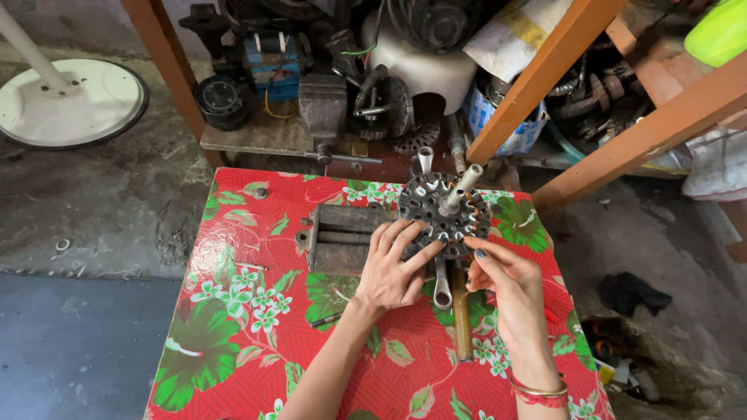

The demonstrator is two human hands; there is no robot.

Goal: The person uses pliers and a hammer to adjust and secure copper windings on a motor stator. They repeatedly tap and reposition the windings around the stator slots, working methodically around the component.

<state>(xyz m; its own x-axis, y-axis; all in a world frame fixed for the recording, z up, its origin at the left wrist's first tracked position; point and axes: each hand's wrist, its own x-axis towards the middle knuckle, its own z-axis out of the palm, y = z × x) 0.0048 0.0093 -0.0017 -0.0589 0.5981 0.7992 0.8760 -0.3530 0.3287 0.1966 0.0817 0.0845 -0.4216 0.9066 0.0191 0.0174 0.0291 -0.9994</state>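
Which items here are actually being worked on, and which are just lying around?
In hand:
left hand and right hand on the slotted motor stator core with its shaft

Lying about:
bench vise
spanner
wooden-handled tool
screw
white fan base on the floor
shelf clutter

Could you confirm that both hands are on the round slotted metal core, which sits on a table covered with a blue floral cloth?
Not quite: the cloth is red with green leaves and white flowers, not blue, as the head view shows. The rest holds: the left hand and right hand both touch the round slotted metal core on the table.
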